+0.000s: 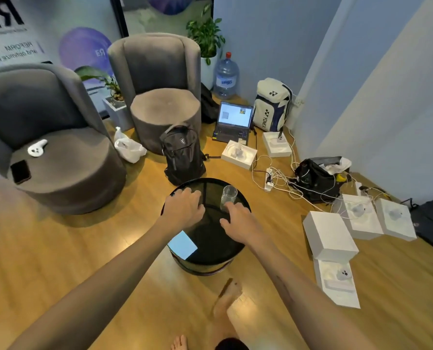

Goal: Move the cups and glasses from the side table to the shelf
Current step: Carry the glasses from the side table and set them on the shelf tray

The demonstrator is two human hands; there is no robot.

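A round black side table [210, 248] stands on the wooden floor in the middle of the view. One clear drinking glass [228, 197] stands upright near its far right edge. My right hand [240, 221] hovers just in front of the glass, fingers spread and reaching toward its base, holding nothing. My left hand [185, 207] is over the table's far left part, fingers bent down toward the top; whether anything lies under it is hidden. The shelf is not in view.
A black backpack [183, 154] leans just behind the table. Two grey armchairs [159, 97] stand at the left and back. A laptop [233, 122], white boxes [330, 236], a power strip with cables [269, 179] and bags crowd the floor to the right. My bare foot [226, 301] is below the table.
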